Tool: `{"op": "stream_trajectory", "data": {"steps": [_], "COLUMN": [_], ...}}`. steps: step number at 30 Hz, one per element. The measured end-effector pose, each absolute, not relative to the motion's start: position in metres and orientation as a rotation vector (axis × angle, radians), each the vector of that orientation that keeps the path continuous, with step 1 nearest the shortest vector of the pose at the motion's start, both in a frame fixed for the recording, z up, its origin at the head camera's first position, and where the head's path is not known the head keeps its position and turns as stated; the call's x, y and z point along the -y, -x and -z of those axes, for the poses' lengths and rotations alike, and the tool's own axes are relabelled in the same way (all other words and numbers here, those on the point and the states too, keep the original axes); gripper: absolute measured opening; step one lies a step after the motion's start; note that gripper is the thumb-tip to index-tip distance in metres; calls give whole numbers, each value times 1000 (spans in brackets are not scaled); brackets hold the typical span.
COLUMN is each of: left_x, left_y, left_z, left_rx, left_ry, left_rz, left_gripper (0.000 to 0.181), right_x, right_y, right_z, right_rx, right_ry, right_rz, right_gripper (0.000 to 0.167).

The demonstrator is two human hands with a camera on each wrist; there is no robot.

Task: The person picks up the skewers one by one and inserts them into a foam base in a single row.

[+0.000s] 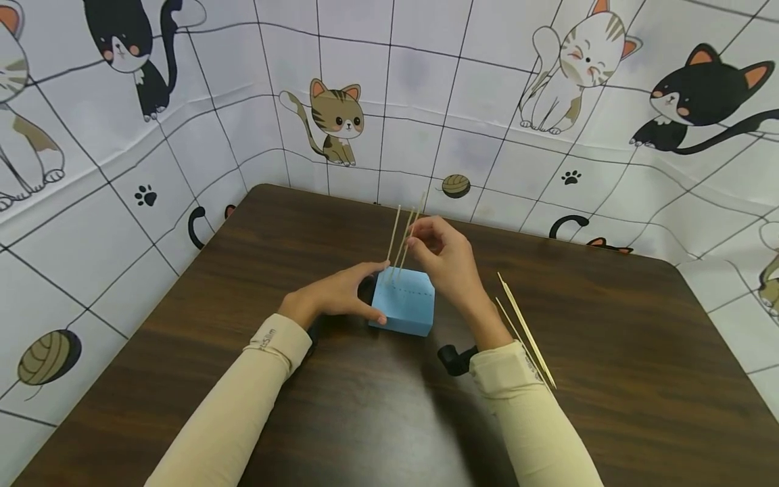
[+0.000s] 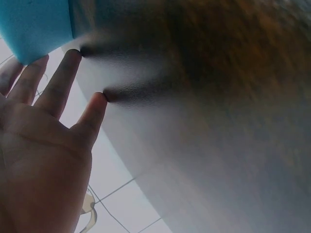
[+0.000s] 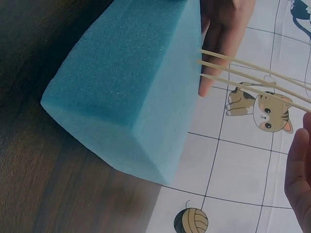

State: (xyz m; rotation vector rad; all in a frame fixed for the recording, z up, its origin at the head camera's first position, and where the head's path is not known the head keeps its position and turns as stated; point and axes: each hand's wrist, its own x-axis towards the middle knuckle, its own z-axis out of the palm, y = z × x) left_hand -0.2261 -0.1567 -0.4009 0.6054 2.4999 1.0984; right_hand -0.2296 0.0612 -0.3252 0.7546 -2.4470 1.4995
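Observation:
A light blue foam block [image 1: 403, 302] sits on the dark wooden table, and three thin wooden skewers [image 3: 243, 77] stand up from its top. A row of small dark marks runs across that top face. My left hand [image 1: 331, 292] holds the block from its left side, thumb at the front and index finger at the back corner; in the left wrist view its other fingers [image 2: 58, 87] are spread, some beside the block. Above the block, my right hand [image 1: 447, 260] pinches the rightmost skewer between thumb and fingers. Only part of that hand shows in the right wrist view.
Several loose skewers [image 1: 528, 331] lie on the table [image 1: 633, 352] to the right, partly behind my right sleeve. Beyond the table's back and left edges hangs a white cloth [image 1: 420, 108] printed with cats and grid lines.

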Motion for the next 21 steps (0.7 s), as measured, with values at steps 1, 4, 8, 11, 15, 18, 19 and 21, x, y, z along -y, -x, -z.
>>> {"op": "stream_trajectory", "data": {"steps": [1, 4, 8, 11, 15, 18, 19, 21], "left_x": [157, 157, 157, 157, 157, 157, 157, 157], "left_y": [226, 226, 226, 226, 226, 227, 227, 227], "left_z": [401, 402, 401, 401, 401, 403, 403, 403], "left_rx": [-2498, -2496, -2496, -2500, -2504, -2509, -2511, -2512], "left_ry": [-602, -599, -599, -598, -594, -584, -580, -576], "left_rz": [-1096, -1100, -1108, -1098, -1090, -1087, -1086, -1086], "left_gripper": [108, 108, 109, 109, 108, 108, 108, 108], "right_x": [-61, -61, -62, -62, -62, -62, -62, -62], "right_y": [230, 230, 230, 230, 229, 229, 228, 228], "right_z": [326, 329, 332, 335, 340, 343, 344, 345], "right_rx": [2448, 2445, 2452, 2469, 2492, 2498, 2499, 2501], "right_ry": [-755, -763, -764, -763, -767, -765, -763, -763], "right_rz": [-1501, -1499, -1494, -1487, -1479, -1488, -1492, -1493], "right_gripper": [15, 14, 14, 14, 12, 11, 11, 11]}}
